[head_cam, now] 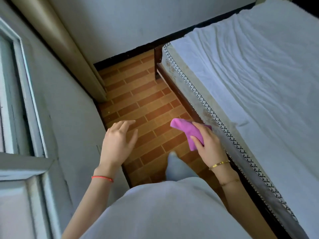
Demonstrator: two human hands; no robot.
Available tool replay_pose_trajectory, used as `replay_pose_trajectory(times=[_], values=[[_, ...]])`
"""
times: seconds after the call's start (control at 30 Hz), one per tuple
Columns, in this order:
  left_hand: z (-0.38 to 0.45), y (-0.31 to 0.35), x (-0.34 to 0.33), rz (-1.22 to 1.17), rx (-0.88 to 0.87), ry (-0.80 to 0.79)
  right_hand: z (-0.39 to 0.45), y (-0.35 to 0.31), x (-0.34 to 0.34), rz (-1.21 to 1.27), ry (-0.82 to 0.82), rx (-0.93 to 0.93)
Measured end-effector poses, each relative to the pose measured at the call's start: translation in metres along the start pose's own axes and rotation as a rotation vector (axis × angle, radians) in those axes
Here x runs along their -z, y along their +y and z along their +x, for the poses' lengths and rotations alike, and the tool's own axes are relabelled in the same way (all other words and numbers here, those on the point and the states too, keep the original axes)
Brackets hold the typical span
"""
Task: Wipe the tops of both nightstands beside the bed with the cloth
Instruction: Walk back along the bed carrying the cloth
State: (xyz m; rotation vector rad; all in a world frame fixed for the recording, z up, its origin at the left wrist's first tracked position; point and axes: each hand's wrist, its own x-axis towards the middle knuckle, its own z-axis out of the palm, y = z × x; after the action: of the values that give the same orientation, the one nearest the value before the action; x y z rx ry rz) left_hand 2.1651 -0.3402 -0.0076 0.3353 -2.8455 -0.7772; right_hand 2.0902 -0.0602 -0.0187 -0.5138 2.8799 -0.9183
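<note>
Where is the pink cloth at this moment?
In the head view, the pink cloth is right of centre, gripped in the right hand above the tiled floor, beside the mattress edge.

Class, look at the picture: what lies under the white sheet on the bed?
Under the white sheet lies a mattress, its stained side with zigzag trim showing, resting on a dark wooden frame. The mattress top is covered by the sheet.

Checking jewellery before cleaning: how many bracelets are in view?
2: a red string bracelet on the left wrist, a gold bangle on the right wrist. A thinner chain may sit below it; unclear.
</note>
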Motion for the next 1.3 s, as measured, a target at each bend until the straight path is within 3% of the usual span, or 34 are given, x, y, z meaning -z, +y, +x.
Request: replay_pose_trajectory(times=[0.23, 0.8, 1.3], values=[[0.093, -0.037, -0.003, 0.005, 0.09, 0.06, 0.125, -0.016, -0.034, -0.008, -0.07, 0.1], [0.416, -0.147, 0.058, 0.096, 0.197, 0.238, 0.51, -0.094, -0.075, -0.026, -0.086, 0.284], [0.74, -0.282, 0.084, 0.099, 0.059, 0.147, 0.809, -0.16, -0.151, -0.037, 0.022, 0.159]])
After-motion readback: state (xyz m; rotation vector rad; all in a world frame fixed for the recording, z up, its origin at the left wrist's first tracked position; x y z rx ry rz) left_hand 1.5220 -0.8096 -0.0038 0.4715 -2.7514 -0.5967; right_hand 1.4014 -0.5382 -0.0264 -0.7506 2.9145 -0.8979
